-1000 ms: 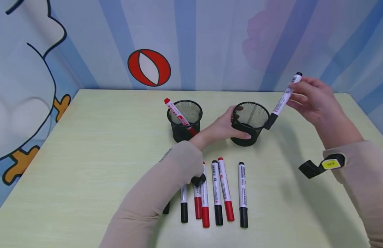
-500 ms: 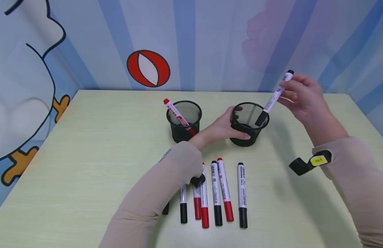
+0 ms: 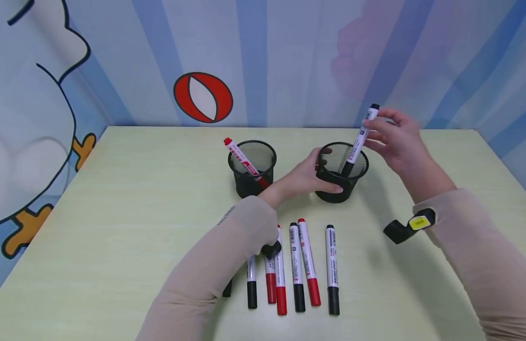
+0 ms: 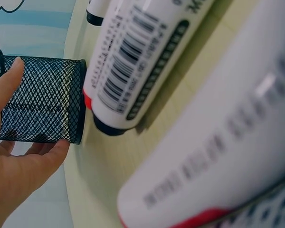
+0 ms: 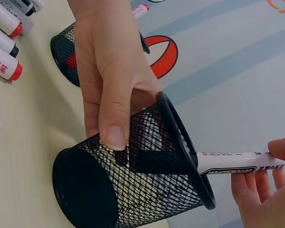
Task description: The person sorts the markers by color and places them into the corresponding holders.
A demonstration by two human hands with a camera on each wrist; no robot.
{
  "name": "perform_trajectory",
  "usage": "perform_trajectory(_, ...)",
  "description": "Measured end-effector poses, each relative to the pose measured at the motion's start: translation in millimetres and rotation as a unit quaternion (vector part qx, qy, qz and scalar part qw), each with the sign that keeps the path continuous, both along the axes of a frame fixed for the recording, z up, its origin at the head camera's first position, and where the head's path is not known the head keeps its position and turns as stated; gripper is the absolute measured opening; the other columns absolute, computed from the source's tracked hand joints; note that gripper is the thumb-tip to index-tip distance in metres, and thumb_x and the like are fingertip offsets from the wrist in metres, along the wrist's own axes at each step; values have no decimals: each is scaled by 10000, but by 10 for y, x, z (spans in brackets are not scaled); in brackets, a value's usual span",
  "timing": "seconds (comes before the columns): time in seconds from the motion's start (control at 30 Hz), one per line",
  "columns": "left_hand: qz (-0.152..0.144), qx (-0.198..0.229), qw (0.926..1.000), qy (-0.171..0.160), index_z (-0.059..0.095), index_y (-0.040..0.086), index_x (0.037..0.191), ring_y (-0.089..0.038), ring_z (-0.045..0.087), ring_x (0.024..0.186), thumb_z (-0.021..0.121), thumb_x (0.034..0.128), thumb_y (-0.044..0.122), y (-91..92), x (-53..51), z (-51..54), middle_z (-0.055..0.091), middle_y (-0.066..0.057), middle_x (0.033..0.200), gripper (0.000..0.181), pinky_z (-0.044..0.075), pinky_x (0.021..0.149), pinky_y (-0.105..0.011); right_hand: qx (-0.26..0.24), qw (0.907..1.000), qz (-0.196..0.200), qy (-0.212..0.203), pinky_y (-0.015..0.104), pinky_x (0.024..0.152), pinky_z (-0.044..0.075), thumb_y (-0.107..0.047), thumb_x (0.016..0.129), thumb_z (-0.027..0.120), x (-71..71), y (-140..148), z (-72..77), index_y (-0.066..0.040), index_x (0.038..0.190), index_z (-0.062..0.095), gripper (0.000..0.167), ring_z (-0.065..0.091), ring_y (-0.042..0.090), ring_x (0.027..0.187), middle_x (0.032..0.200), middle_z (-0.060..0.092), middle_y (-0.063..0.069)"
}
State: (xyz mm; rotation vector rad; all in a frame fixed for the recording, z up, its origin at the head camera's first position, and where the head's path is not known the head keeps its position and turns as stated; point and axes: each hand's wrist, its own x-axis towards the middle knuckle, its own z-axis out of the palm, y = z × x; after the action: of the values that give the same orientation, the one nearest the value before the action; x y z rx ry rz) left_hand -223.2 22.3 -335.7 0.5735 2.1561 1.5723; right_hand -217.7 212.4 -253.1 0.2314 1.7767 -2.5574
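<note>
My left hand (image 3: 307, 177) grips the side of a black mesh pen cup (image 3: 336, 192), thumb across its front. Above that cup, my right hand (image 3: 396, 139) pinches a black-capped white marker (image 3: 360, 137) near its upper end. The marker's capped end is inside the cup, seen through the mesh in the right wrist view, and it leans to the right. To the left stands a second mesh cup (image 3: 245, 188), with a red-capped marker (image 3: 242, 156) leaning in it.
Several markers lie on the table in front of the cups, among them a black one (image 3: 332, 270) at the right and a red one (image 3: 309, 263). My left forearm partly covers others. A printed wall backdrop (image 3: 288, 61) rises behind the table.
My right hand has moved left with the black-capped marker, and its lower end has gone from outside the rim to down inside the right cup. The left hand stays on the cup.
</note>
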Motion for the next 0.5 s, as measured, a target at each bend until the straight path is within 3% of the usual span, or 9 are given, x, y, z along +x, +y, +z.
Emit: perform_trajectory(0.5, -28, 167, 9998, -51, 200, 159, 1458, -241, 283, 1344, 773, 761, 150, 0, 4, -12, 290, -101, 1480, 903, 270, 1076, -411, 1092, 9924, 556, 95, 233, 689, 528, -38, 845, 656, 3, -205, -128, -97, 1042, 482, 269, 548, 122, 733, 1009, 505, 18)
